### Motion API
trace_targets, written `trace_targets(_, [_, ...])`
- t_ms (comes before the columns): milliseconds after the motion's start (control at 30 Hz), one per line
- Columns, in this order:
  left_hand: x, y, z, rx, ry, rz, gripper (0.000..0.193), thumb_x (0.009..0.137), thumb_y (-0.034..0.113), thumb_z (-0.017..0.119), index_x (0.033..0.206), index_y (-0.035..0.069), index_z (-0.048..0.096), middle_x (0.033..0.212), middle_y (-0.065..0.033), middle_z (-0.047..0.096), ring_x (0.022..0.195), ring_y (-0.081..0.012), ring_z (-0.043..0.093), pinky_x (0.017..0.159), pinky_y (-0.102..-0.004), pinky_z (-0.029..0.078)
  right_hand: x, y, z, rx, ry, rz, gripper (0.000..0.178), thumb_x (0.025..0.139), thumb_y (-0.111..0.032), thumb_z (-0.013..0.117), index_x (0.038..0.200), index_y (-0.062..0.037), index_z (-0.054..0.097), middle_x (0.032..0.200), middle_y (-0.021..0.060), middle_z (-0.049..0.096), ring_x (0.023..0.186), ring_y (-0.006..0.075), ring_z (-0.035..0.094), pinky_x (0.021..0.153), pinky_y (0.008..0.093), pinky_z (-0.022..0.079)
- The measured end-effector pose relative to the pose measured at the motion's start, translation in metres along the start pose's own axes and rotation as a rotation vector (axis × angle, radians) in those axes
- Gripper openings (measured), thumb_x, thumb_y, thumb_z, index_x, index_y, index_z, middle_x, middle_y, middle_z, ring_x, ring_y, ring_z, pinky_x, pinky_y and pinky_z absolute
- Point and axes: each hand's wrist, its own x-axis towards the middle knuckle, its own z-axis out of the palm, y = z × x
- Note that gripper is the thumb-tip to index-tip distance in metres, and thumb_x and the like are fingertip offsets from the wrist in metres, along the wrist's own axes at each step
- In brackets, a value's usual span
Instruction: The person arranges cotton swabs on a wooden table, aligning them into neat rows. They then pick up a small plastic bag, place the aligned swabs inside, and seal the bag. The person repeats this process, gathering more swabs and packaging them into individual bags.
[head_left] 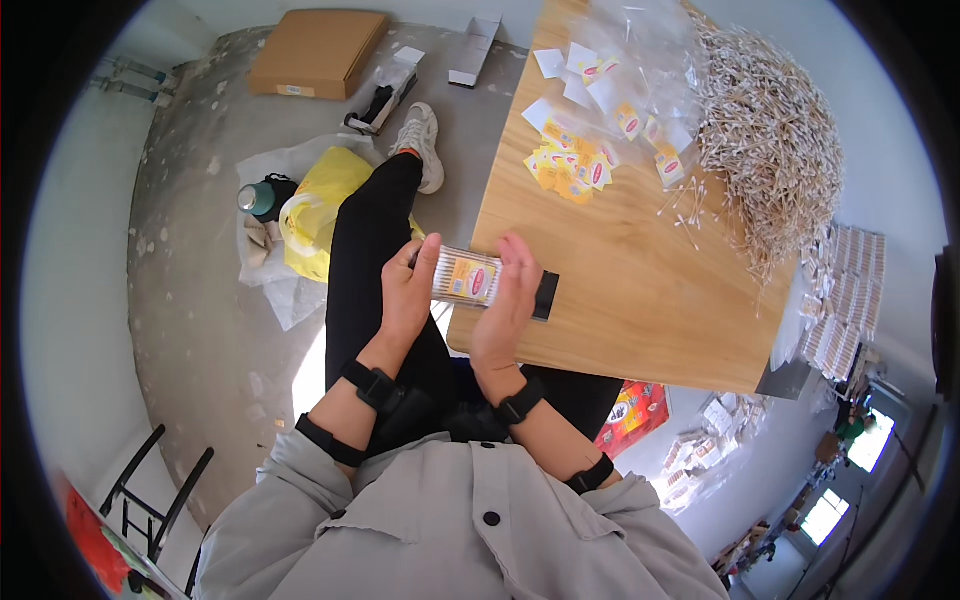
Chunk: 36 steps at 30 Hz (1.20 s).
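A flat clear pack of cotton swabs (467, 277) with a yellow, white and red label card is held over my lap, beside the table's near left corner. My left hand (405, 295) grips its left end, thumb along the edge. Against the right end lies my right hand (508, 300), its fingers stretched out and not wrapped round the pack; its thumb is hard to make out. A small flat black object (546, 296) sits on the wooden table (640, 290) just right of my right hand.
A big heap of loose cotton swabs (775, 140) covers the table's far right. Yellow label cards (570, 165) and clear plastic bags (650, 50) lie at the far left. Stacked swab packs (850, 290) stand right. On the floor are a yellow bag (320, 210), a bottle (256, 198) and a cardboard box (318, 52).
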Motion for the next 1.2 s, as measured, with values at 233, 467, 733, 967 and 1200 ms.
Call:
trace_targets(233, [0.002,-0.002,0.006,-0.469,-0.046,-0.25,0.028,0.101,0.031,0.059,0.098,0.004,0.062,0.084,0.0029,0.059,0.076,-0.004,0.053,0.071,-0.0222,0.047,0.003,0.0,0.002,0.37,0.086,0.081,0.045,0.108,-0.025,0.033,0.141,0.0057,0.037,0.14,0.0163,0.045,0.132,0.0252,0.043,0.117,0.0373,0.029])
trace_targets(467, [0.002,-0.004,0.005,-0.303,-0.03,-0.083,0.031,0.1,0.03,0.061,0.079,0.008,0.056,0.071,0.0062,0.051,0.065,-0.0005,0.042,0.056,-0.02,0.038,-0.002,-0.003,0.006,0.04,0.025,0.036,0.046,0.107,-0.024,0.032,0.142,0.0042,0.037,0.139,0.0177,0.046,0.131,0.0248,0.044,0.113,0.0353,0.03])
trace_targets(733, [0.001,-0.002,0.002,-0.13,0.041,-0.087,0.031,0.1,0.027,0.062,0.077,0.006,0.057,0.069,0.0062,0.05,0.065,-0.001,0.041,0.057,-0.0205,0.037,-0.005,0.001,0.004,-0.062,-0.059,-0.04,0.041,0.106,-0.02,0.034,0.138,0.0034,0.043,0.133,0.0158,0.049,0.124,0.0247,0.049,0.109,0.0356,0.034])
trace_targets(967, [-0.006,0.025,-0.047,0.072,-0.037,0.008,0.027,0.097,0.023,0.066,0.077,0.004,0.061,0.065,0.0069,0.049,0.06,-0.0004,0.041,0.054,-0.0193,0.032,0.0,0.003,-0.004,0.118,-0.064,0.032,0.049,0.108,-0.03,0.03,0.143,0.0052,0.036,0.14,0.0199,0.045,0.133,0.0249,0.041,0.115,0.0352,0.028])
trace_targets(1200, [-0.052,0.022,0.002,-0.337,-0.057,-0.184,0.039,0.085,0.019,0.079,0.115,0.004,0.058,0.101,-0.0007,0.065,0.084,-0.0068,0.058,0.072,-0.0238,0.044,0.004,0.006,-0.008,0.266,-0.07,0.023,0.05,0.108,-0.031,0.031,0.141,0.0066,0.036,0.14,0.0189,0.044,0.135,0.0261,0.04,0.118,0.0372,0.026])
